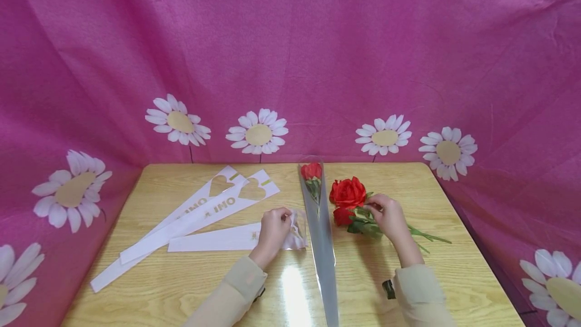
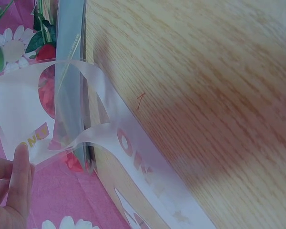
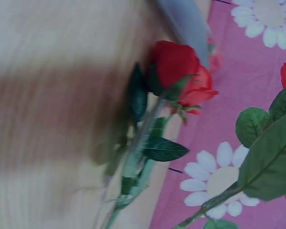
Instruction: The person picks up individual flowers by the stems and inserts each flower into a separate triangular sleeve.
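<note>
White-and-clear wrapper point(image 1: 213, 238) with gold print, narrow end toward table point(image 1: 467, 276) left edge, wide end pinched up, bent. Red rose point(image 1: 347, 192), full bloom, green leaves, held right of centre.

The surface point(image 1: 163, 286) is light, wood-grained and glossy, with a bright glare near its front and a small red mark point(image 2: 140, 100). Two white sleeves point(image 1: 218, 210) with gold hearts overlap on its left. Nearer the middle lies a third white sleeve's narrow end point(image 1: 211, 239), beside a long grey sleeve point(image 1: 323, 261) holding a red bloom point(image 1: 311, 171). Right of that rests a loose red rose point(image 1: 343, 216).
</note>
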